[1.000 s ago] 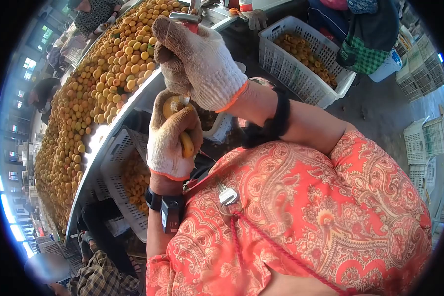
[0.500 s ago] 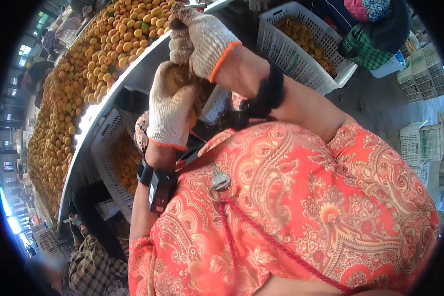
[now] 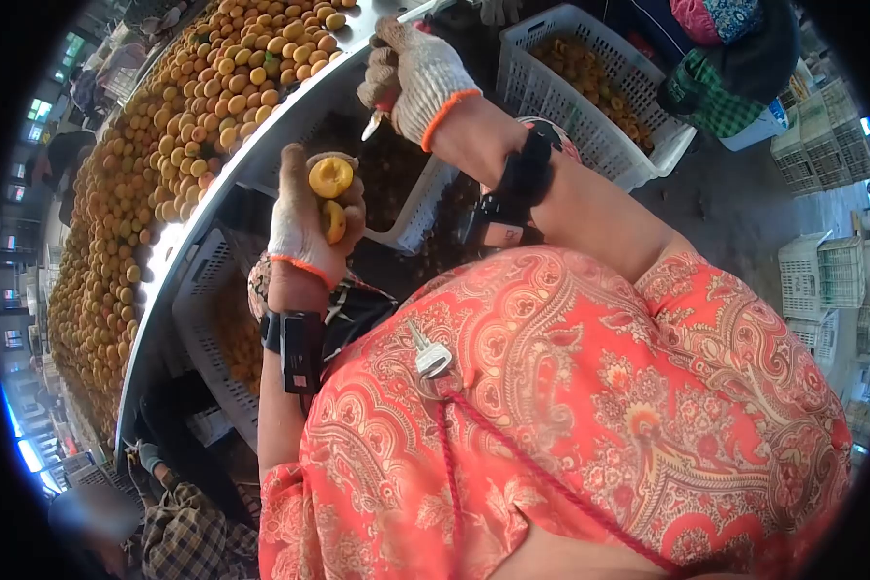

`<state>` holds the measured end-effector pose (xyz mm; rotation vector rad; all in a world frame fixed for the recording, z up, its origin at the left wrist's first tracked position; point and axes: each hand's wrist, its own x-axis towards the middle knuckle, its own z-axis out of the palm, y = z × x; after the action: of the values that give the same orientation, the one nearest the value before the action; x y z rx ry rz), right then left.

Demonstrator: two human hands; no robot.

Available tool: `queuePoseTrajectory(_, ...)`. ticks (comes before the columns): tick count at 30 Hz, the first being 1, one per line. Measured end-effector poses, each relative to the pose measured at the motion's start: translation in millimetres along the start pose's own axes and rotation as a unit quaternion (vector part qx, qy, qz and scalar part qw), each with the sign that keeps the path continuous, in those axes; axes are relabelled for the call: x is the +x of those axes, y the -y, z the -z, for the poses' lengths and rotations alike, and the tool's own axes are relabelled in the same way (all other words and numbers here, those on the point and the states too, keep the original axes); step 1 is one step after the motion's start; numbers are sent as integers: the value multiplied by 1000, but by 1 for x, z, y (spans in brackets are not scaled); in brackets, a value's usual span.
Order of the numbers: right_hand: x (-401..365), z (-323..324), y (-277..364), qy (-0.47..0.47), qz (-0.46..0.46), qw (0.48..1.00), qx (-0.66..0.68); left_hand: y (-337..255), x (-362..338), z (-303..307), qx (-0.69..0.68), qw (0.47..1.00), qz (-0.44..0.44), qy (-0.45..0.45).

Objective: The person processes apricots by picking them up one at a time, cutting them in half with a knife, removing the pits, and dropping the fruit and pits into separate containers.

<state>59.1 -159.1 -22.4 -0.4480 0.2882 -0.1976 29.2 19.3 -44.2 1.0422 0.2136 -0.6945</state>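
My left hand [image 3: 304,232], in a whitish knit glove with an orange cuff, holds a split apricot. One yellow half [image 3: 330,177] shows its cut face and hollow; the other half [image 3: 334,221] lies against the fingers just below. Up and to the right, my right hand [image 3: 423,82], gloved alike, is closed around a small knife [image 3: 371,126] with a red handle. Its short blade sticks out below the fingers, apart from the fruit. Whole apricots [image 3: 232,92] are heaped on the metal-edged table [image 3: 188,232] to the left of both hands.
Below my hands stands a white crate [image 3: 420,208] with dark contents. Crates of apricot halves stand at the upper right [image 3: 551,116] and at the left under the table edge [image 3: 208,338]. Co-workers sit at the lower left [image 3: 179,522] and upper right [image 3: 715,92]. Stacked crates [image 3: 821,145] stand far right.
My hands, together before, have come apart: the left moved down and left, the right slightly up and right. The apricot's open halves and the knife blade now show.
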Motion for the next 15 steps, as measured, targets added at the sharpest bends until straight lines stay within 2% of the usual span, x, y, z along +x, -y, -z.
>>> queuePoseTrajectory(3,2,14,-7,3,-20,999,-42,-12,-8,17,-13,999,-24,-24)
queuePoseTrajectory(5,3,18,-10,-10,-36,999,-33,-23,-16,30,-13,998,-57,7)
queuePoseTrajectory(6,2,19,-10,-10,-49,998,-35,-27,-21,33,-31,994,-96,-32)
queuePoseTrajectory(7,2,20,-10,-9,-63,997,-36,-34,-21,54,-35,995,-93,-17)
queuePoseTrajectory(10,-1,22,-9,-13,-81,995,-49,-53,-47,98,63,985,-154,-57)
queuePoseTrajectory(12,-1,26,-8,-13,-90,994,-53,-64,-70,122,77,974,-174,-124)
queuePoseTrajectory(14,-2,29,-8,-31,-98,993,-58,-74,-84,164,108,934,-218,-261)
queuePoseTrajectory(15,-2,31,-9,-41,-102,992,-63,-85,-101,181,214,907,-190,-308)
